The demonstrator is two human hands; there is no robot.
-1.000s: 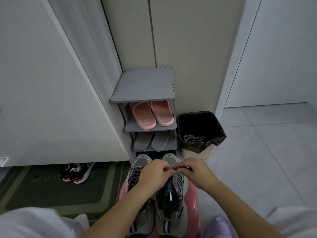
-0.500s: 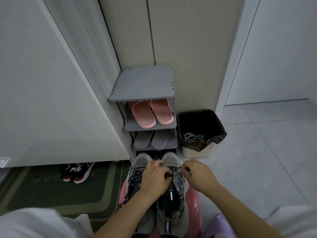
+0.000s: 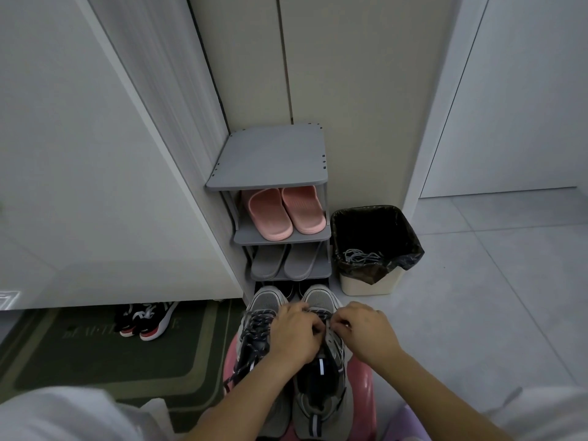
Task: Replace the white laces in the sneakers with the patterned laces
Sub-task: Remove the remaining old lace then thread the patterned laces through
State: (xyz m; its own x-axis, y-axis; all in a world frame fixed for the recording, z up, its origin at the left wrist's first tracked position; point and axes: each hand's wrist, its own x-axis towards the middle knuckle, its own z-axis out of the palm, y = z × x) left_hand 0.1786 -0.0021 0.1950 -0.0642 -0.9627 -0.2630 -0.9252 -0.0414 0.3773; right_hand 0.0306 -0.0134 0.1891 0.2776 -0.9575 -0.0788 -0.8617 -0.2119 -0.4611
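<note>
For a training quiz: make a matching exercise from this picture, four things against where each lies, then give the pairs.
Things: 1 pink slippers; 2 grey slippers; 3 white laces; 4 black-and-red sneakers.
Places: A in the bin; B on the green mat; C rack, second level from top; D rack, third level from top.
Pairs: 1-C, 2-D, 3-A, 4-B.

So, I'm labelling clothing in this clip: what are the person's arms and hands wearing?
Both forearms are bare to the frame edge. The left hand and right hand wear no gloves, and no watch, bracelet or ring shows. The white fabric in the lower corners may be sleeves; I cannot tell.
</note>
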